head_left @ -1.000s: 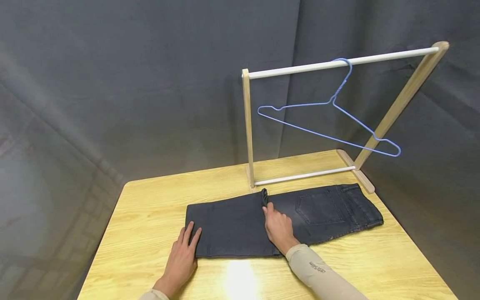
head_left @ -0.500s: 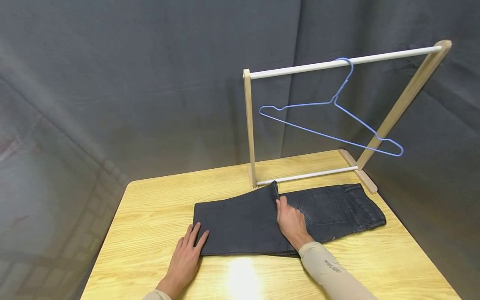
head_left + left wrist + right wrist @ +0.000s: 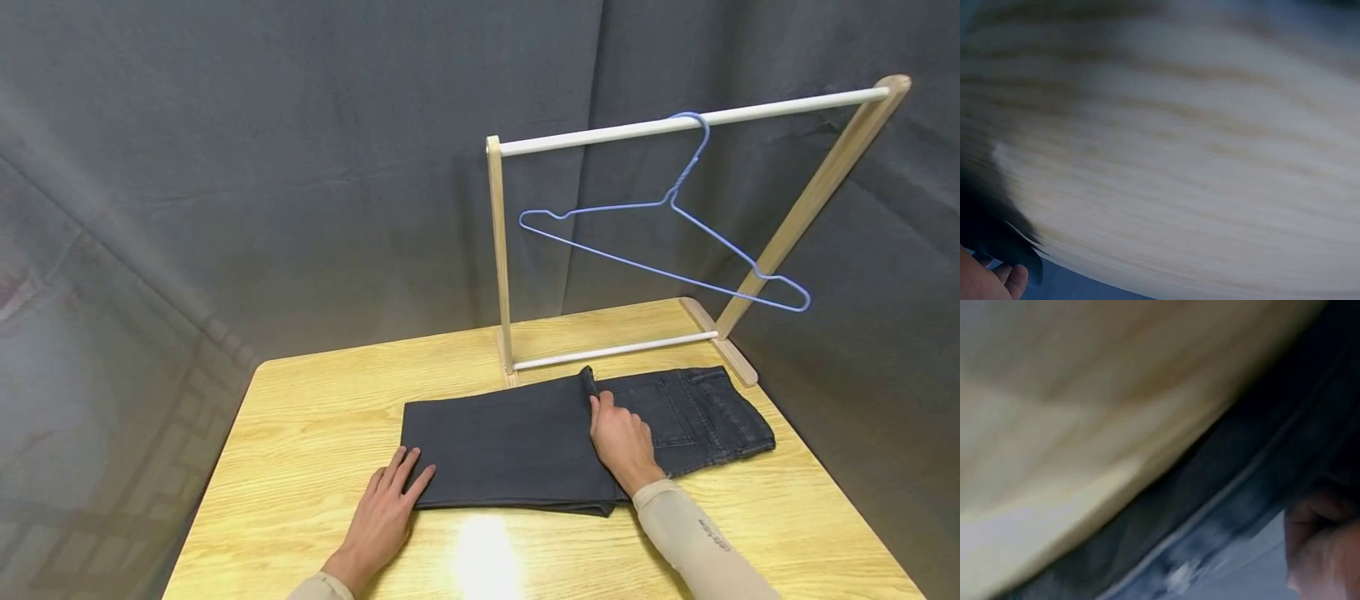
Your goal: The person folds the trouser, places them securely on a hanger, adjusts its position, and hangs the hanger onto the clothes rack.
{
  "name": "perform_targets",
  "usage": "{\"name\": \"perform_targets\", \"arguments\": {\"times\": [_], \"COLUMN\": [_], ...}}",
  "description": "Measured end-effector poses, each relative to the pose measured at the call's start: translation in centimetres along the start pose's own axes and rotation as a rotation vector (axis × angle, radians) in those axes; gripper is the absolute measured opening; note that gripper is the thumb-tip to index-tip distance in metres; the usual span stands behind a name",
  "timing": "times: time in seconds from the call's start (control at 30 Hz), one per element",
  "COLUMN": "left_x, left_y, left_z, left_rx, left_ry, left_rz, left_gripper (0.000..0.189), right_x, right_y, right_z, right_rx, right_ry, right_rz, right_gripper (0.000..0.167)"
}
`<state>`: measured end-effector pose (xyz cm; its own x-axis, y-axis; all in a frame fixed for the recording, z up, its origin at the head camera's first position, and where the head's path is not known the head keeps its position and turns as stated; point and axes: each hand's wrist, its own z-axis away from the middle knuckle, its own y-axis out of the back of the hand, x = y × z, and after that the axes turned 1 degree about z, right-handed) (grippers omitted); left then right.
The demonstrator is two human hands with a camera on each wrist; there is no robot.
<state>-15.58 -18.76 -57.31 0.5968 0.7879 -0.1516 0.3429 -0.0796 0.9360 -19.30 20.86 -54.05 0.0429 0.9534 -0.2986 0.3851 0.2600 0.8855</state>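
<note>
Dark jeans (image 3: 495,442) lie folded on the wooden table, the legs turned back over the upper part and the waist end at the right. My left hand (image 3: 386,512) rests on the lower left corner of the fold, fingers spread and straight. With my right hand (image 3: 624,437) I grip the edge of the folded-over legs, which covers part of the back pocket. In the right wrist view the curled right hand (image 3: 1322,544) shows beside the denim seam (image 3: 1210,509). Some left fingers (image 3: 1013,281) appear at the corner of the left wrist view.
Behind the jeans stands a wooden rack with a white top rail (image 3: 600,136) and a lower white bar (image 3: 615,350). A blue wire hanger (image 3: 667,200) hangs from the top rail. Grey curtains (image 3: 300,167) enclose the table (image 3: 315,417).
My right hand has moved right, drawing the folded legs further over the pocket. The left hand and the fold's left edge have shifted slightly right too.
</note>
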Motion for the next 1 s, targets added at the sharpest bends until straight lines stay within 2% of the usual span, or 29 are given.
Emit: {"name": "perform_targets", "arguments": {"times": [0.2, 0.3, 0.43, 0.53, 0.67, 0.87, 1.0], "left_x": [0.2, 0.1, -0.2, -0.5, -0.8, -1.7, -2.2], "left_y": [-0.3, -0.4, -0.3, -0.1, 0.0, 0.5, 0.7], "left_z": [-0.3, -0.4, -0.2, 0.1, 0.7, 2.7, 3.7], "left_rx": [0.044, 0.055, 0.039, -0.003, -0.042, -0.028, -0.021], "left_ry": [-0.028, -0.048, -0.06, -0.055, -0.036, 0.0, 0.041], "left_rz": [0.042, 0.035, 0.004, -0.003, 0.013, 0.043, 0.056], "left_gripper": [0.06, 0.058, 0.061, 0.057, 0.065, 0.073, 0.072], "right_x": [0.9, 0.9, 0.5, 0.3, -0.3, -2.2, -3.5], "right_y": [-0.8, -1.3, -1.7, -2.0, -2.2, -2.5, -2.7], "right_z": [0.1, 0.1, 0.3, 0.6, 0.9, 1.3, 1.5], "right_rx": [-0.165, -0.204, -0.194, -0.163, -0.138, -0.181, -0.18], "right_ry": [0.018, 0.008, 0.021, 0.04, 0.053, 0.059, 0.074], "right_rz": [0.126, 0.143, 0.152, 0.157, 0.16, 0.133, 0.124], "right_gripper": [0.027, 0.026, 0.025, 0.023, 0.023, 0.025, 0.024]}}
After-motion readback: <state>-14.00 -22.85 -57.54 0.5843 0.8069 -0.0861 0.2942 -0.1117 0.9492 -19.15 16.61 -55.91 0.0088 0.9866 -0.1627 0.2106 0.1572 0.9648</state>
